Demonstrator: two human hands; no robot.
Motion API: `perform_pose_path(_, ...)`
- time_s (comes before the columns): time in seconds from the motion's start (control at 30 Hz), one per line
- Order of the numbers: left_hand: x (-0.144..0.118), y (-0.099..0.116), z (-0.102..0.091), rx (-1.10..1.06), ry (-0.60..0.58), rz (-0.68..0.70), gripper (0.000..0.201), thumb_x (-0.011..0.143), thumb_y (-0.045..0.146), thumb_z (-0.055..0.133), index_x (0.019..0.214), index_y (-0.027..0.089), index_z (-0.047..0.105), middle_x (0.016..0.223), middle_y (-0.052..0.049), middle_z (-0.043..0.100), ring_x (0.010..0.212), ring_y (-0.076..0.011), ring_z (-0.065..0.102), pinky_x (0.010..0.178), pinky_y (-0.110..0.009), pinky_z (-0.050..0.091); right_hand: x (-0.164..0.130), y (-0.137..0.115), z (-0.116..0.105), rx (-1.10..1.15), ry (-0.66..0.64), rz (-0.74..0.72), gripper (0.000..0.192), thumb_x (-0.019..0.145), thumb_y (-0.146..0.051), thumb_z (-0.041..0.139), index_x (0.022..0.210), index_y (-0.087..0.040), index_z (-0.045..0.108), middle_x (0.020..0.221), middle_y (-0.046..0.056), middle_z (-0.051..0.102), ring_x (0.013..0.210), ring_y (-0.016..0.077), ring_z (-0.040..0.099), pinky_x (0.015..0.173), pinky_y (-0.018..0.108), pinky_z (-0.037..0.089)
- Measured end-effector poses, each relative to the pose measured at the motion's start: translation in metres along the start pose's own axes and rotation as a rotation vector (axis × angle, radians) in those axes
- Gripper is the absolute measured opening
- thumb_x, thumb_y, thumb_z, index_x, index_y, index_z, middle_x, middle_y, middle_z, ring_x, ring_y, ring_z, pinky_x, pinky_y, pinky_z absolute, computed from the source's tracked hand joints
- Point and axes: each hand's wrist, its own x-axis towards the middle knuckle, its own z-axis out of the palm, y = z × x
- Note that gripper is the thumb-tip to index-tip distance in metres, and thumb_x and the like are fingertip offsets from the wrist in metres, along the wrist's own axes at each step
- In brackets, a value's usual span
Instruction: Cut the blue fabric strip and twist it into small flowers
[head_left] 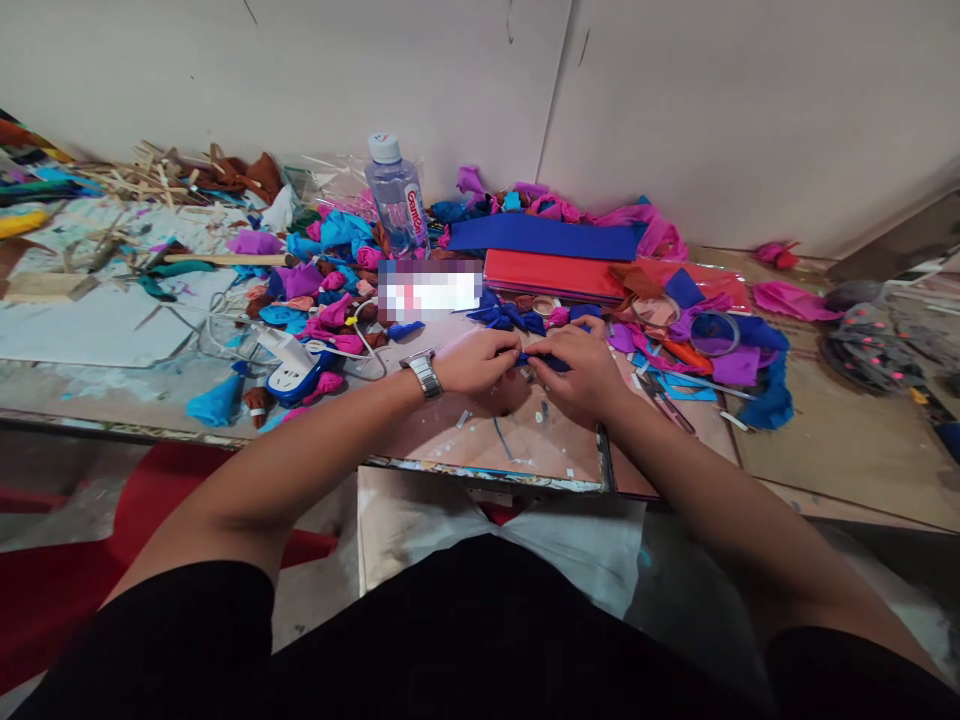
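Both hands, left hand [476,360] and right hand [577,372], have fingers clamped on a dark-blue crepe-paper piece [553,362], pinching it steady; water bottle [397,205] at eleven o'clock.

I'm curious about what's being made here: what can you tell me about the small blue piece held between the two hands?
The blue piece is a small strip of dark blue material, seemingly crepe paper or thin cloth, crumpled or folded. It lies low over the wooden tabletop, pinched between the left hand and the right hand. Fingers cover most of it, so its full shape is hidden. It matches the blue bow-like pieces just behind.
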Motion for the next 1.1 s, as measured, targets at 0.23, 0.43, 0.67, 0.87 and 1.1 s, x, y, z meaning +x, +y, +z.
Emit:
perform_pose_path(0.23, -0.0011, -0.0003, 0.0011, -0.077, 0.015, 0.006, 0.032, 0.106, 0.039, 0.047, 0.095, 0.019, 0.068, 0.077, -0.002, 0.075, 0.068, -0.0171, 0.068, 0.068, -0.030, 0.047, -0.0001, 0.0002, 0.0001, -0.008, 0.007, -0.001, 0.012, 0.105, -0.031, 0.067, 0.105, -0.028, 0.079, 0.099, 0.003, 0.086, 0.095, 0.0258, 0.074, 0.108, 0.051, 0.035)
perform_pose_path(0.43, -0.0011, 0.0006, 0.0011, 0.080, 0.090, 0.106, 0.030, 0.100, 0.044, 0.057, 0.097, 0.018, 0.074, 0.084, -0.003, 0.076, 0.074, -0.0178, 0.063, 0.072, -0.031, 0.042, 0.0002, -0.0001, 0.0002, 0.001, 0.024, 0.019, 0.013, 0.104, -0.031, 0.067, 0.102, -0.027, 0.079, 0.098, 0.003, 0.085, 0.095, 0.0261, 0.074, 0.108, 0.051, 0.035)
perform_pose_path(0.67, -0.0017, 0.0003, 0.0019, 0.156, 0.105, 0.152, 0.034, 0.103, 0.040, 0.052, 0.092, 0.018, 0.076, 0.076, -0.003, 0.071, 0.066, -0.0160, 0.055, 0.068, -0.032, 0.037, -0.0008, 0.0020, 0.0019, -0.010, 0.021, 0.040, 0.014, 0.105, -0.034, 0.065, 0.104, -0.027, 0.078, 0.102, 0.003, 0.086, 0.098, 0.0275, 0.072, 0.107, 0.052, 0.034)
perform_pose_path(0.87, -0.0015, -0.0011, 0.0013, 0.159, 0.092, 0.149, 0.039, 0.103, 0.044, 0.052, 0.094, 0.018, 0.079, 0.075, -0.003, 0.072, 0.066, -0.0161, 0.056, 0.068, -0.032, 0.036, -0.0014, 0.0019, 0.0028, -0.006, 0.016, 0.033, 0.011, 0.104, -0.032, 0.067, 0.101, -0.026, 0.076, 0.098, 0.003, 0.085, 0.095, 0.0263, 0.073, 0.107, 0.051, 0.034)
perform_pose_path(1.1, -0.0011, 0.0001, 0.0032, 0.160, 0.107, 0.135, 0.038, 0.104, 0.042, 0.052, 0.093, 0.018, 0.079, 0.077, -0.004, 0.073, 0.067, -0.0159, 0.057, 0.068, -0.032, 0.037, -0.0009, 0.0026, 0.0042, 0.001, 0.029, 0.003, 0.011, 0.102, -0.029, 0.067, 0.101, -0.025, 0.077, 0.097, 0.003, 0.085, 0.094, 0.0265, 0.073, 0.106, 0.051, 0.035)
